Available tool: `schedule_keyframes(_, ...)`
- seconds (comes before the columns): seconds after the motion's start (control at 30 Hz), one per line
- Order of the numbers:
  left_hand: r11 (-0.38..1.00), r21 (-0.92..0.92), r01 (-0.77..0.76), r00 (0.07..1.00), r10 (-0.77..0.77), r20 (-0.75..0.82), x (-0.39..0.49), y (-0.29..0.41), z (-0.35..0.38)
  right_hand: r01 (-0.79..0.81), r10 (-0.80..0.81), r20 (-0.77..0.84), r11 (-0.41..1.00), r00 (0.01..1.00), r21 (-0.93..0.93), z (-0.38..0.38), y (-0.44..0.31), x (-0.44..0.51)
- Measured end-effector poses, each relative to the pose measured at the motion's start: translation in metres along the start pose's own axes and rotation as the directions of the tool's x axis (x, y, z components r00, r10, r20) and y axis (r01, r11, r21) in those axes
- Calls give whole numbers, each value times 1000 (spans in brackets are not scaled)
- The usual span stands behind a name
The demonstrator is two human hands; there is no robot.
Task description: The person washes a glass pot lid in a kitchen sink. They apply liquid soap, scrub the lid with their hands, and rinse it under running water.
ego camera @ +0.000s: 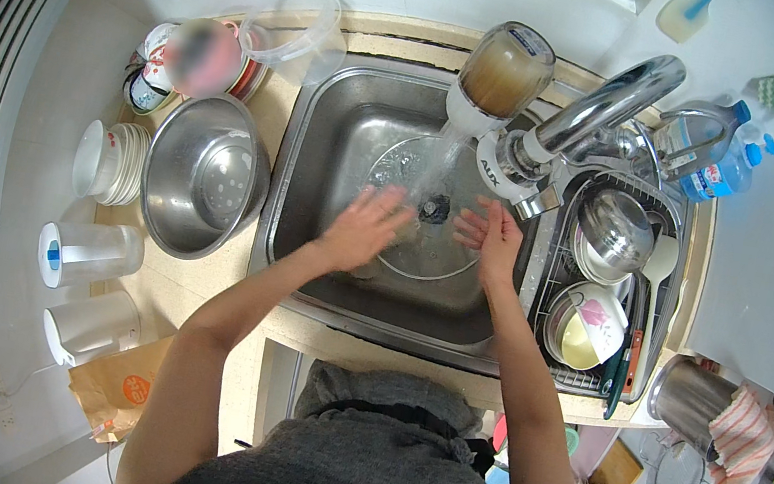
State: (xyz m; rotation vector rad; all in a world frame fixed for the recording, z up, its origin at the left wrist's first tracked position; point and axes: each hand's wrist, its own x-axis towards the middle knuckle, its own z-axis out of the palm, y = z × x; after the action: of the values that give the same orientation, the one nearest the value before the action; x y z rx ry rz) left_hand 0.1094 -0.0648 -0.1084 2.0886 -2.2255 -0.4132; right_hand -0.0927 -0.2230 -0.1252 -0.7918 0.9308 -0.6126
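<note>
Water runs from the chrome faucet [602, 105], through a white filter unit holding a brownish cartridge [507, 71], into the stainless steel sink [340, 151]. My left hand [367, 230] is over the sink's middle, left of the stream, slightly blurred, fingers spread and nothing in it. Right of the stream is my right hand [492, 237], its fingers apart and partly curled, with no object seen in it. Beneath both hands, a round, clear, disc-like thing [419, 276] lies in the basin around the dark drain [435, 208]; whether it is a lid or a dish I cannot tell.
Left of the sink stand a large steel bowl [163, 168], stacked white bowls [130, 163], a clear plastic tub [286, 63] and two pitchers. At right, a wire dish rack [673, 211] holds bowls and utensils, with blue bottles [736, 172] behind it. The faucet overhangs the basin.
</note>
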Motion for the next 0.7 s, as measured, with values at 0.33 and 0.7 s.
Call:
schedule_keyframes(0.33, 901, 61, 431, 864, -391, -317, 70, 4, -1, -75, 75, 36, 997, 997, 12, 15, 8, -26)
schedule_keyframes(0.7, 946, -210, -248, 964, 221, -146, 102, 36, -34, -60, 61, 32, 998, 998, -17, 13, 6, -21)
